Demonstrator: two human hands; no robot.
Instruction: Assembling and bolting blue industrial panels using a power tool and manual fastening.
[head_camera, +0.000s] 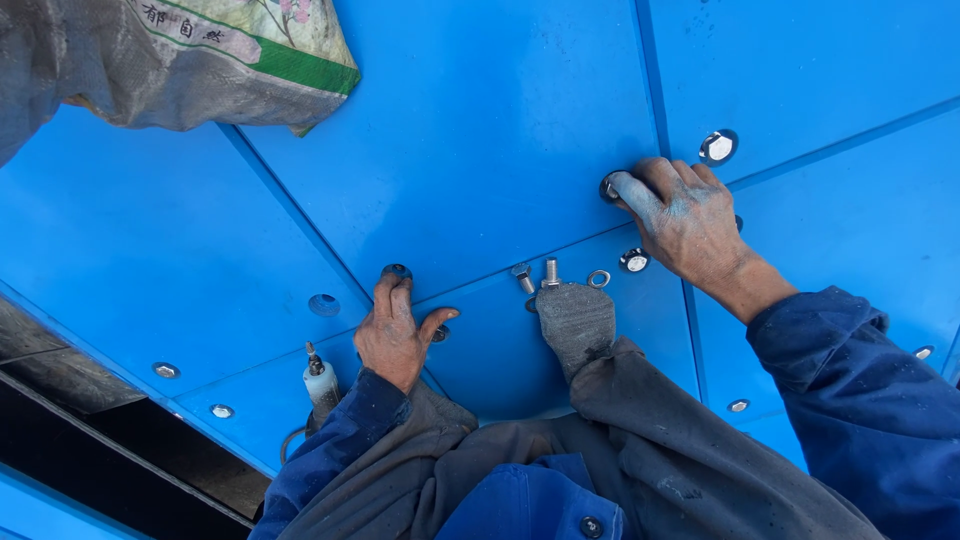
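Blue panel (480, 130): my left hand (395, 335) pressing fingertips on empty hole, holding nothing. Right hand (690, 220) pinching washer (610, 188), far right of it. Some holes filled, loose bolts (538, 275) waiting between.

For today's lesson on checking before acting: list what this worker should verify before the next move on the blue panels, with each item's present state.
1. Left hand fingertips at the hole: ok.
2. Right hand on a washer: ok.
3. Loose bolts within reach: ok.
4. Spare washer beside them: ok.
5. Hole filled: not ok.
6. Fitted bolt tight: cannot tell.
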